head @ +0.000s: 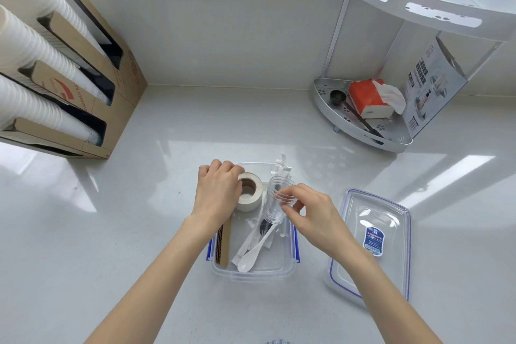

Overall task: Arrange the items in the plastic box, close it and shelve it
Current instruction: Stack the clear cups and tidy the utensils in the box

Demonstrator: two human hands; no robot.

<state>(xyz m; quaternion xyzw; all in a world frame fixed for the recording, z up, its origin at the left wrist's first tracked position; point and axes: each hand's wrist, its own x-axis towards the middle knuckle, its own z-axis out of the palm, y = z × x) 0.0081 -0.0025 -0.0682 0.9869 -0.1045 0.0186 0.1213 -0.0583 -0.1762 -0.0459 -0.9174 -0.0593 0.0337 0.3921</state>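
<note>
— Where's the plastic box (290,267)?
— Open on the table (145,218), its lid (391,220) just beside it.
— Hands?
— Left hand (217,193) grasps the tape roll (251,198); right hand (315,212) pinches a clear cup (275,204). Spoons (251,257) lie beneath, corner shelf (360,131) well behind.

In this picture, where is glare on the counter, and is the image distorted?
Head view: bright window glare streaks the counter right of the plastic box and at far left; wide-angle distortion bends the corner shelf and cup boxes; the clear cup is hard to outline.
</note>
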